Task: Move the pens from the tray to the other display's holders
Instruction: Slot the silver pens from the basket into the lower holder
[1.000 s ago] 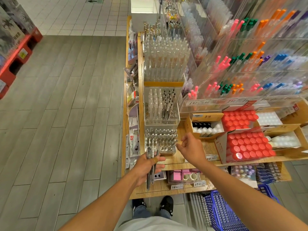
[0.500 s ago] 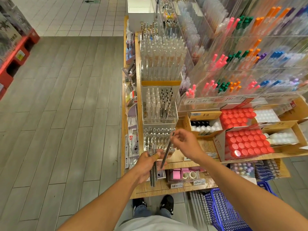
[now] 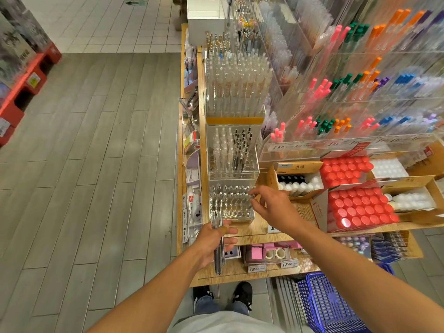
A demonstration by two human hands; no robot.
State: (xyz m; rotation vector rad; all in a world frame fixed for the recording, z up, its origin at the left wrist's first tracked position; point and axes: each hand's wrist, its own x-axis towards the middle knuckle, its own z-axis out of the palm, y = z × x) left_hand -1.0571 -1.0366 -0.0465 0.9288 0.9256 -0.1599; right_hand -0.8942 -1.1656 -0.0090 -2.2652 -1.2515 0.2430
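Left hand (image 3: 214,241) grips slim dark-and-clear pens (image 3: 219,246), bundled upright.

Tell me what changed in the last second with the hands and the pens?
Half a second ago the right hand pinched one pen drawn from the bundle; now it has reached forward to the clear holder, fingertips at its right edge, apparently seating that pen. The left hand keeps its grip on the pen bundle below the holder.

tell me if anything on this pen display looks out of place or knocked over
Nothing stands out: the pens in the clear holder stand upright, and the red-capped boxes sit squarely on the shelf.
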